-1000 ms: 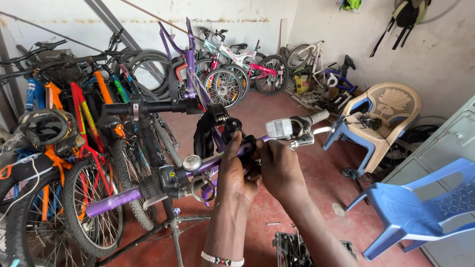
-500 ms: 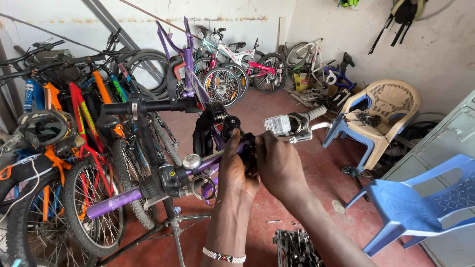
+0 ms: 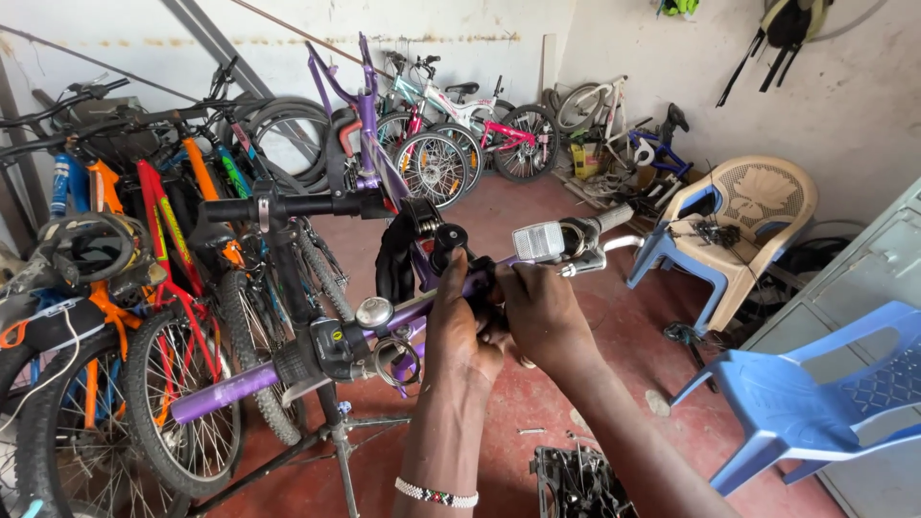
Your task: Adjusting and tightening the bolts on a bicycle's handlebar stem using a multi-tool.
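A purple bicycle handlebar [image 3: 225, 388] runs across the middle of the view, held up on a repair stand [image 3: 336, 441]. It carries a silver bell [image 3: 373, 312], a black shifter [image 3: 331, 347] and a white reflector [image 3: 538, 242]. My left hand [image 3: 459, 326] grips the bar at its black centre clamp [image 3: 446, 247]. My right hand [image 3: 539, 312] is closed around the same spot from the right side, touching the left hand. What the fingers pinch is hidden. The purple frame [image 3: 369, 115] rises behind.
Several bicycles [image 3: 125, 240] are packed along the left, more bicycles [image 3: 460, 134] against the back wall. A beige plastic chair [image 3: 748, 216] stacked on a blue one and a tipped blue chair [image 3: 815, 403] stand right. A black tool tray [image 3: 576, 480] lies on the red floor.
Both hands have stayed on the centre of the handlebar with only slight shifts. The view has tilted a little.
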